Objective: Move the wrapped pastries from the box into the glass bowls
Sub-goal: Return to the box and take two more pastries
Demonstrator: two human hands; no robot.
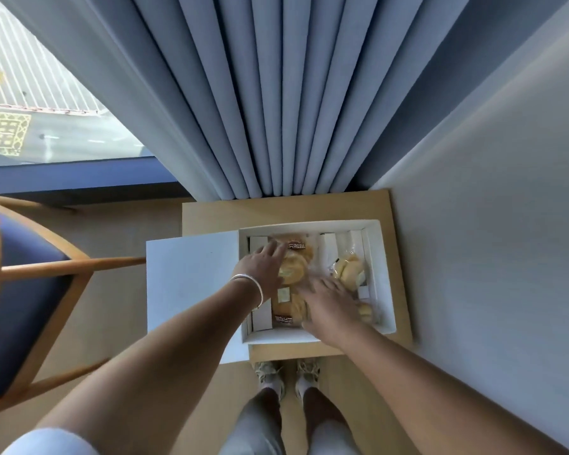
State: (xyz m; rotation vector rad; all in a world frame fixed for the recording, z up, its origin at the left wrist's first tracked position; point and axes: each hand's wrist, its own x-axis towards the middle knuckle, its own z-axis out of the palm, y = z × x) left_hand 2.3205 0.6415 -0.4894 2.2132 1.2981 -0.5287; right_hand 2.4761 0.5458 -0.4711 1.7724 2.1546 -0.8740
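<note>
An open white box [383,277] sits on a small wooden table [398,231], its lid [191,284] folded out to the left. Inside lie clear-wrapped yellow pastries: one at the upper left [298,257], one at the lower middle [288,311], and one on the right [349,270]. My left hand [263,269], a silver bangle on its wrist, reaches into the box with fingers extended, touching the upper-left pastry. My right hand [329,305] lies flat with fingers spread over the wrappers in the lower middle of the box. No glass bowls are in view.
A wooden chair with a blue seat [20,290] stands to the left. Blue curtains [276,110] hang behind the table and a pale wall [490,257] runs along its right side. My feet [286,376] are at the table's near edge.
</note>
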